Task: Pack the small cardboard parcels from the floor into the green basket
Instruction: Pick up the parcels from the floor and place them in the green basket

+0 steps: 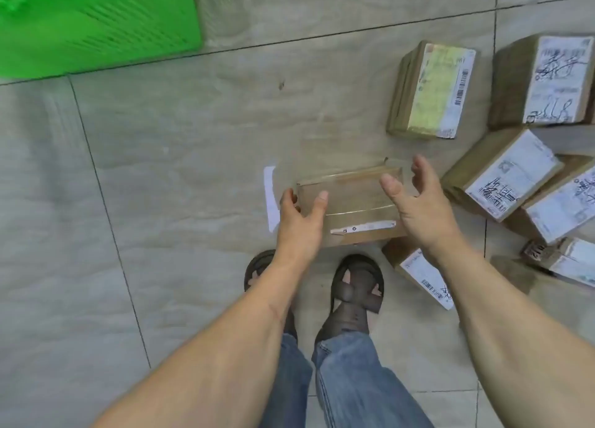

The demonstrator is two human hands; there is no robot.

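Note:
A taped cardboard parcel (354,202) hangs in front of me above the tiled floor. My left hand (299,221) grips its left end, thumb on top. My right hand (418,202) is at the parcel's right end with fingers spread; I cannot tell if it touches. The green basket (96,25) stands at the top left, seen by its slatted side wall. Several more labelled parcels (431,89) lie on the floor at the right, one (418,273) just under my right wrist.
My feet in dark sandals (357,282) stand on the tiles below the held parcel. A white paper slip (271,195) shows left of my left hand. Bare tile floor lies between me and the basket.

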